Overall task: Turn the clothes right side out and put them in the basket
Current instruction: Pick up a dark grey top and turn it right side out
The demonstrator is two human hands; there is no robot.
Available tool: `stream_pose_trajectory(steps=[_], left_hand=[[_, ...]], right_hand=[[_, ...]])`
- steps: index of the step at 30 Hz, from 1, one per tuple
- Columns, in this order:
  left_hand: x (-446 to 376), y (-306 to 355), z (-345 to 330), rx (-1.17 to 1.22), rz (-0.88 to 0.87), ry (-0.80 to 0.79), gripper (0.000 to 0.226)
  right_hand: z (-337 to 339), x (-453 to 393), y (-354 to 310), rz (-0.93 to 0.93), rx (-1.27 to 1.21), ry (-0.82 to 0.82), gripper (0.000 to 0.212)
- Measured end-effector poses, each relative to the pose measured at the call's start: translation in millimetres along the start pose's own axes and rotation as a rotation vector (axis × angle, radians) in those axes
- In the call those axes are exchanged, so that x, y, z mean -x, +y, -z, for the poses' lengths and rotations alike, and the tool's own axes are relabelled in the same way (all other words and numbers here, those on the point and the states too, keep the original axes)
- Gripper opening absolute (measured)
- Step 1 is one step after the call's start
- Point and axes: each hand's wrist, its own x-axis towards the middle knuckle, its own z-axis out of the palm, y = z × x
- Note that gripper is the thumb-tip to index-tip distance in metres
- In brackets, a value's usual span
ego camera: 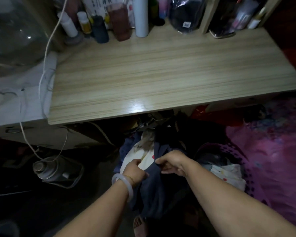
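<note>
Below the desk's front edge, both my hands grip a dark navy garment (154,187) that hangs down toward the floor. My left hand (135,170), with a pale bangle on the wrist, pinches its left edge. My right hand (173,164) holds the fabric's top fold a little to the right. A cream garment with red spots (140,154) lies just behind the hands on a pile of clothes. To the right stands a purple perforated basket (249,170) with light printed clothes (227,173) inside.
A wooden desk (161,74) fills the upper view, with bottles (120,21) and bags along its back. A white cord (44,79) hangs down the left side to a grey appliance (56,170) on the floor. Pink bedding (277,147) lies at right. A sandal (140,226) shows below.
</note>
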Motion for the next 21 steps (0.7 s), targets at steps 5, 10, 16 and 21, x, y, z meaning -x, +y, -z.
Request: stream_pose_trajectory(steps=[5, 10, 16, 21], left_hand=[[27, 15, -6, -0.142, -0.029, -0.183, 0.088], [64, 32, -8, -0.121, -0.077, -0.251, 0.053], [115, 90, 11, 0.655, -0.143, -0.272, 0.023], [159, 135, 36, 0.868, -0.201, -0.338, 0.019]], right_hand=[[15, 51, -5, 0.115, -0.053, -0.284, 0.017], [30, 92, -26, 0.295, -0.185, -0.322, 0.017], [65, 130, -34, 0.418, -0.139, -0.225, 0.015], [94, 161, -13, 0.324, 0.178, -0.047, 0.022]])
